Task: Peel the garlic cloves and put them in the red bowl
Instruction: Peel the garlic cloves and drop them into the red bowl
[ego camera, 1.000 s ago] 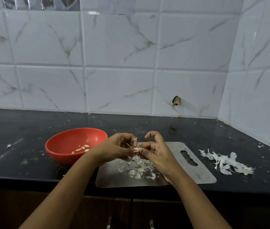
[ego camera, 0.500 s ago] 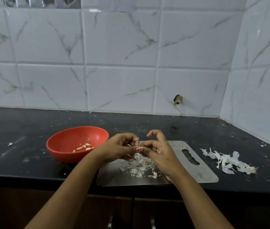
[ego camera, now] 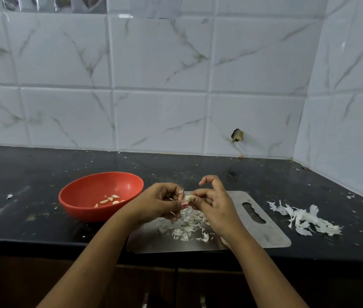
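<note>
White marble-patterned wall tiles (ego camera: 160, 121) fill the upper half of the head view and turn a corner at the right. One tile low down has a small, dark, ragged hole (ego camera: 237, 135). Below the tiles runs a black stone worktop (ego camera: 42, 174), speckled all over with tiny pale flecks, and dark wooden cabinet doors (ego camera: 176, 285) show under its front edge.

On the left part of the worktop sits a round red plastic bowl (ego camera: 80, 212). A few peeled, cream-coloured cloves (ego camera: 110, 199) lie together on its bottom. Just right of the bowl, near the front edge, lies a flat rectangular steel cutting board (ego camera: 271, 236) with a wavy handle slot (ego camera: 253, 213) at its right end. A loose heap of small white skin scraps (ego camera: 187, 227) covers the middle of the board. Well right of the board, a second pile of larger papery white skins (ego camera: 305, 221) lies on the worktop. A single scrap (ego camera: 9, 196) lies far to the left.

Both bare forearms reach in from below and meet above the board. The left hand (ego camera: 158, 203) and the right hand (ego camera: 216, 205) pinch a small pale garlic clove (ego camera: 187, 198) between them, each with its fingers curled in on one end. The left thumbnail (ego camera: 184, 204) is painted pink. The right index finger (ego camera: 207, 180) is raised and hooked, apart from the clove.
</note>
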`<action>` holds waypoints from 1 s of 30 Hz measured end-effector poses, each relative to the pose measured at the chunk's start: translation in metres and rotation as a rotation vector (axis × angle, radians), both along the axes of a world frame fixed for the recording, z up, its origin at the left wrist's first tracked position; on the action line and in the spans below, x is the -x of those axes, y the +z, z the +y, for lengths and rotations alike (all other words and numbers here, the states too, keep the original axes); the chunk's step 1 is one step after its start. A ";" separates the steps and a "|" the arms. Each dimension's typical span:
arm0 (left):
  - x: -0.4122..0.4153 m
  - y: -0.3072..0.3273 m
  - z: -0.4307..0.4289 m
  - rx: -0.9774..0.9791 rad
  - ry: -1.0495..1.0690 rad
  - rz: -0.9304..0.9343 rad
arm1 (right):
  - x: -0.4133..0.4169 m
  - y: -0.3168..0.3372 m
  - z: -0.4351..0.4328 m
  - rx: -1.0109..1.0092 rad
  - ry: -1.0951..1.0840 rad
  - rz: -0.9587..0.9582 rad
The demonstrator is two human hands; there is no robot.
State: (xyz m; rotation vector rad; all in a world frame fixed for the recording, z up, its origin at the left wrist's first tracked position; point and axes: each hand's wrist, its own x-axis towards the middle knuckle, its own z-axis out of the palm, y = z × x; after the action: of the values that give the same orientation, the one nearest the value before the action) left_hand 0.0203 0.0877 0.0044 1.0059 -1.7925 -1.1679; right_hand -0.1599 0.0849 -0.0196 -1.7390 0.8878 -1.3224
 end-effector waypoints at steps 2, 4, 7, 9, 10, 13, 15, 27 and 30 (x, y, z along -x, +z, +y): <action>0.001 -0.002 -0.001 0.023 0.046 0.009 | 0.000 0.000 0.000 0.005 -0.013 0.002; 0.000 -0.003 -0.002 0.040 0.100 0.005 | -0.001 0.000 0.001 0.017 -0.036 0.033; 0.000 -0.006 0.000 0.060 0.157 0.029 | -0.001 -0.001 0.000 0.033 -0.084 0.043; 0.003 -0.006 0.002 0.068 0.173 0.042 | 0.000 -0.001 0.000 0.044 -0.102 0.056; 0.004 -0.007 0.002 0.073 0.181 0.036 | 0.000 -0.001 0.000 0.051 -0.106 0.061; 0.010 -0.009 0.005 0.111 0.242 0.017 | 0.000 -0.001 0.001 0.069 -0.112 0.083; 0.014 -0.011 0.005 0.142 0.302 0.043 | -0.001 -0.001 0.001 0.073 -0.115 0.097; 0.018 -0.021 0.002 0.313 0.509 -0.094 | 0.001 -0.005 -0.004 0.042 -0.112 0.008; 0.013 -0.025 0.001 0.407 0.566 -0.230 | 0.000 -0.006 -0.005 0.028 -0.086 -0.037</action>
State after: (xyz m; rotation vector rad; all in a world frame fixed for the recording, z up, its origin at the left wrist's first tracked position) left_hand 0.0073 0.0883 -0.0208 1.3125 -1.6581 -0.3368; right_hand -0.1604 0.0798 -0.0253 -1.7087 0.9361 -1.4247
